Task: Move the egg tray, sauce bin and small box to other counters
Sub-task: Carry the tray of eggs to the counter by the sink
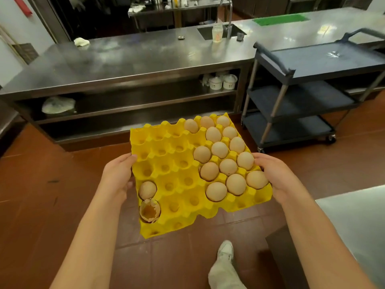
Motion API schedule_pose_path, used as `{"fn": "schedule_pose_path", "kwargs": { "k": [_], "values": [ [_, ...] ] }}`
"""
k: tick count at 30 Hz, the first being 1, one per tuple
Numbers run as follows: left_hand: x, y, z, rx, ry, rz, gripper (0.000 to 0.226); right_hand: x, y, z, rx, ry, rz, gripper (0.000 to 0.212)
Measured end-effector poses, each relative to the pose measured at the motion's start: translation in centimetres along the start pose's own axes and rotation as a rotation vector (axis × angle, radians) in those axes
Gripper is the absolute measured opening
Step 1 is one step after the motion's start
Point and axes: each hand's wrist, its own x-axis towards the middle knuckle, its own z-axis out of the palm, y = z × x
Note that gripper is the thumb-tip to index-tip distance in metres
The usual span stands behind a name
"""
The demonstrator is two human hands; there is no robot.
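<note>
**Egg tray in the air, two items yet to be seen**

The left hand (119, 174) grips the left edge of the yellow egg tray (177, 176), thumb on top and fingers curled beneath. The right hand (275, 176) grips the right edge the same way, its thumb lying just beside the nearest eggs (227, 157). Between them the tray is carried clear of any surface, above the red tile floor (41, 195), roughly level though its front right corner looks torn or sagging.

The whole eggs sit clustered on the right half, so that side probably weighs more. On the left, near the front, sit one more egg and a broken shell (149, 210) with yolk residue inside.

Ahead stands a long steel counter (125, 59) with a sink (220, 31) at its far end, and to the right a dark blue cart (312, 65). A corner of another steel counter (354, 222) shows at the lower right. One foot (225, 250) is stepping forward.

By my reading, the first of three moves is midway: the tray is lifted but not yet set down. Neither the sauce bin nor the small box is in view, so both seem left to do.
</note>
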Motion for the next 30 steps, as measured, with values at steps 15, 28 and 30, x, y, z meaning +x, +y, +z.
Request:
{"fn": "schedule_pose_path", "kwargs": {
  "k": [15, 28, 30],
  "values": [
    [13.0, 7.3, 10.3, -0.018, 0.043, -0.02, 0.039, 18.5, -9.2, 0.2, -0.041, -0.058, -0.01, 0.026],
    [28.0, 13.9, 17.5, 0.026, -0.01, -0.046, 0.037, 32.5, -14.5, 3.8, -0.08, 0.018, 0.048, 0.026],
    [30.7, 15.9, 18.9, 0.027, -0.035, -0.034, 0.036, 34.7, -15.9, 4.5, -0.075, 0.056, 0.04, 0.027]
  ]
}}
